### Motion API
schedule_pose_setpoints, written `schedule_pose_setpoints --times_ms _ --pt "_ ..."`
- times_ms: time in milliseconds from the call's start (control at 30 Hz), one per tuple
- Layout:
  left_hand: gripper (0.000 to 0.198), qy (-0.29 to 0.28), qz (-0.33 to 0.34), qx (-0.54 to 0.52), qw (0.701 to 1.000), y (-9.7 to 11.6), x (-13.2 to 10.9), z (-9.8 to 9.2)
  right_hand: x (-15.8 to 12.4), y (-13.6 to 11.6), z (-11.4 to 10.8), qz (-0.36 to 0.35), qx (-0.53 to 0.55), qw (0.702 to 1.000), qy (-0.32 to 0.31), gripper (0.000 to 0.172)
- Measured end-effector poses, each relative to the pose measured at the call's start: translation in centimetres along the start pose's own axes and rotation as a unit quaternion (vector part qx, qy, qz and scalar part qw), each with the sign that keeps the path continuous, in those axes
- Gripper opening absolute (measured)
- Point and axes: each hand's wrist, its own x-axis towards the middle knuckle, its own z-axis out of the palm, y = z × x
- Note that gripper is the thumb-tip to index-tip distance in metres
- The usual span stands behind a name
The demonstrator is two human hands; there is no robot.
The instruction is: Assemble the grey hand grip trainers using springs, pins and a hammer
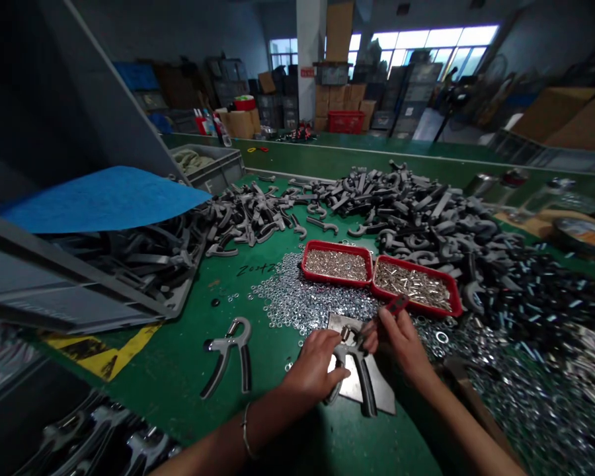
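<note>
My left hand (313, 365) is closed round the top of a grey hand-grip exerciser (356, 377) that lies on a flat metal plate (383, 391) on the green table. My right hand (399, 340) pinches a small red-handled tool (395, 305) at the spring end of that gripper. A finished hand gripper (229, 355) lies to the left, apart from both hands. Loose silver washers (297, 297) spread just beyond my hands.
Two red trays (335, 263) (416, 285) of small metal parts stand behind the washers. Heaps of grey handle pieces (416, 211) cover the back and right. A grey crate (129, 264) with a blue sheet (99, 198) holds handles at left. Boxes stack in the background.
</note>
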Motion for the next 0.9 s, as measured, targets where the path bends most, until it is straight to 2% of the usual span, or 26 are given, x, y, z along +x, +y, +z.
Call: schedule_pose_setpoints --times_ms 167,367,500,667,733,900 --pt "0.05 -0.011 -0.009 0.0 1.0 0.2 0.0 -0.1 -2.5 1.1 0.4 -0.027 -0.113 0.993 0.018 0.026" --pt "0.05 -0.006 -0.007 0.007 1.0 0.1 -0.1 0.0 -2.7 1.3 0.8 -0.045 -0.191 0.979 0.06 0.028" --pt "0.051 -0.012 -0.012 0.008 1.0 0.1 -0.1 0.0 -3.0 1.9 0.9 -0.078 -0.283 0.952 0.087 0.029" --pt "0.05 -0.01 -0.011 0.006 1.0 0.1 -0.1 0.0 -3.4 1.9 1.5 -0.151 -0.396 0.905 0.042 0.029" --pt "0.05 -0.004 -0.006 0.005 1.0 0.0 -0.1 0.1 -3.3 1.7 1.6 -0.151 -0.388 0.908 0.034 0.027" --pt "0.054 0.032 0.025 0.008 0.999 -0.7 -0.4 0.8 -2.7 1.1 1.1 -0.077 -0.278 0.956 0.05 0.025"
